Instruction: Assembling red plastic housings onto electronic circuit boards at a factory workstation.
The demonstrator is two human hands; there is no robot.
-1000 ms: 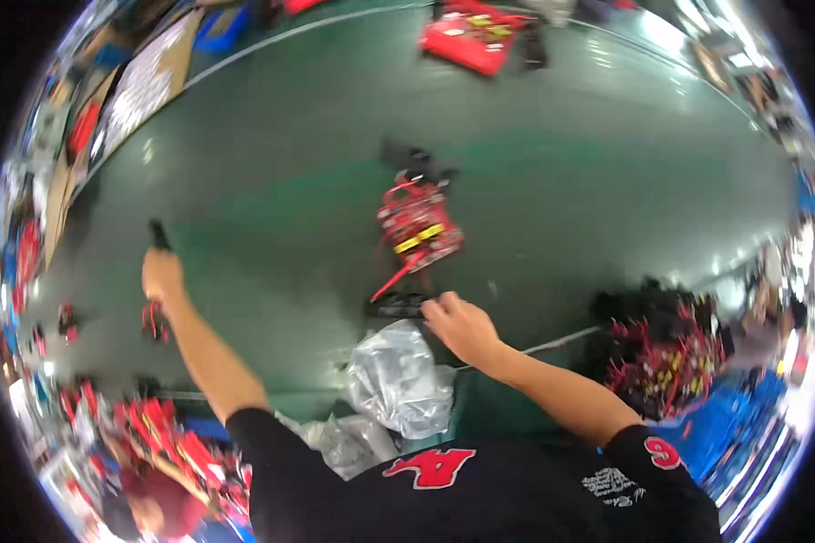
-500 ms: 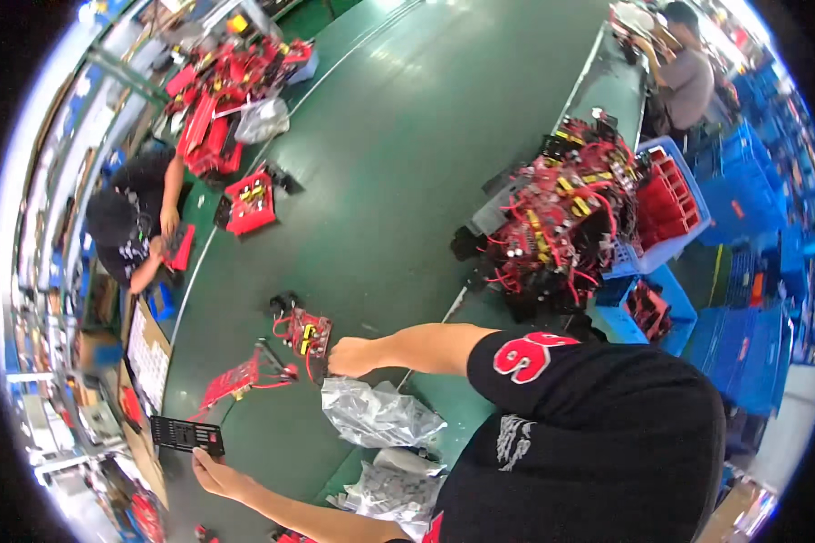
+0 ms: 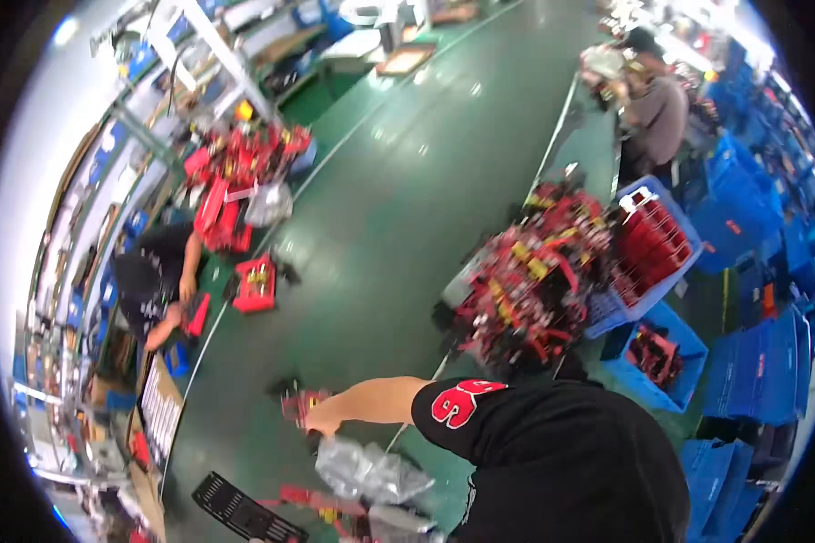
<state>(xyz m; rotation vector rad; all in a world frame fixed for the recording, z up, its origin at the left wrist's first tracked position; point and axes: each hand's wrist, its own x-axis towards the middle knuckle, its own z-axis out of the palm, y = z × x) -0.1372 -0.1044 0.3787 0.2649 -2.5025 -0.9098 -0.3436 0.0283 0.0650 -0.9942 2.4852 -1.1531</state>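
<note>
A large red, white-edged character marks the black cloth sleeve (image 3: 462, 404); other print is too small or blurred to read. The long, glossy green tabletop (image 3: 362, 271) runs away toward the top, pale lines along its sides, with open room in its middle. The right hand (image 3: 323, 419) is at a small red circuit board with black parts (image 3: 296, 404), near the table's close end; blur hides whether its fingers grip. The flat black slotted plate (image 3: 243, 507) lies at an angle by the lower edge, where only a sliver of the left hand (image 3: 257, 540) shows, its grip impossible to tell. A crumpled clear plastic bag (image 3: 371, 471) sits just beside the right hand. A big heap of red-and-black boards (image 3: 534, 281) blocks the right side, beside a blue plastic crate (image 3: 614, 319).
</note>
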